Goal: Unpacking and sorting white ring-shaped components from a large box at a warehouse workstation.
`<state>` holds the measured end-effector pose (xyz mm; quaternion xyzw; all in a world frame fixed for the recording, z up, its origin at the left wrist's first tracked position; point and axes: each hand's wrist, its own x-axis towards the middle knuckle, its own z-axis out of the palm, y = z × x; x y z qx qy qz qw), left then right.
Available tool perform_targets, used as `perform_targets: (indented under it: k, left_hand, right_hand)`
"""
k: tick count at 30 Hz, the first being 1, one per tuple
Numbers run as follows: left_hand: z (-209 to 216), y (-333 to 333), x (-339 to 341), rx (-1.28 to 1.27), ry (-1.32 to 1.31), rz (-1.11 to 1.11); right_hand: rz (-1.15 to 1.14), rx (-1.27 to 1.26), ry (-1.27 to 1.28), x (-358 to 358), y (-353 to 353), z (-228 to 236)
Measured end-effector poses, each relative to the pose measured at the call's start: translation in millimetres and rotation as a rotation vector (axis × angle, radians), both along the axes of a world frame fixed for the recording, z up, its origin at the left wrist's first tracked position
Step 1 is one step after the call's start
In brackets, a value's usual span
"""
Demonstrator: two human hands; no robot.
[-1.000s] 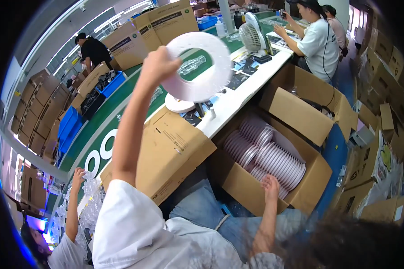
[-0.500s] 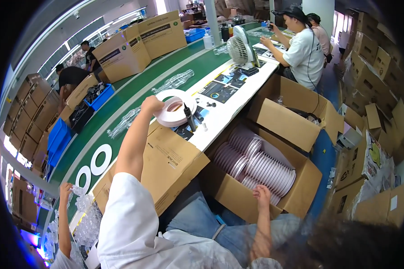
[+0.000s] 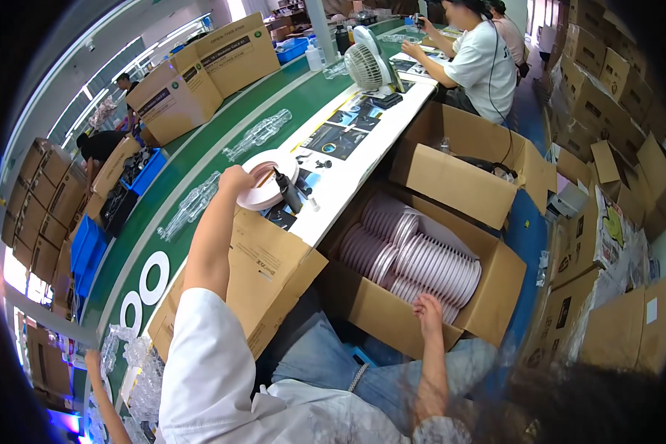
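My left hand point(image 3: 235, 180) is stretched out to the worktable and closed on the left edge of a white ring point(image 3: 280, 164). The ring lies at the top of a small stack of similar flat rings. Beside the stack stand a black bottle with a pointed tip point(image 3: 287, 191) and a small white cap-like piece point(image 3: 313, 204). My right hand point(image 3: 427, 311) hovers by the near edge of an open cardboard box, fingers curled in, with nothing visible in them. Rows of white-edged rings point(image 3: 438, 268) fill that box.
A closed carton point(image 3: 263, 270) lies in front of me. Two loose white rings point(image 3: 154, 277) and clear plastic pieces point(image 3: 257, 135) lie on the green conveyor. A fan point(image 3: 365, 66) stands farther along the table. Another open box point(image 3: 451, 177) is at right; co-workers sit beyond. Someone's arm point(image 3: 105, 392) shows at lower left.
The white ring under my left hand has come down from a tilted position onto the stack. My right hand stays by the box. The view has shifted slightly.
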<state>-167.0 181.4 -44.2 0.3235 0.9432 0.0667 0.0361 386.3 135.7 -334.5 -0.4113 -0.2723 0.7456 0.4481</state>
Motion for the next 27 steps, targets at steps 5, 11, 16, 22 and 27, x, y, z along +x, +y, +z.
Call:
perform_targets:
  k: [5,11,16,22,27]
  left_hand:
    - [-12,1,-32,-0.090,0.138,-0.030]
    - [-19,15,-23,-0.062,0.090,-0.024]
    - [57,-41,-130,-0.078,0.223,-0.026]
    - [165,45,106,0.337,0.762,-0.341]
    - [120,102,321,0.408,0.661,-1.223]
  right_hand:
    - [0.022,-0.013,-0.027,-6,-5,3]
    - [0.021,-0.022,-0.032,5,5,0]
    - [0.130,-0.021,-0.104,-42,-1,35]
    - [0.055,0.286,-0.595,0,47,5]
    - [-0.441,0.458,-0.580,-18,68,-67]
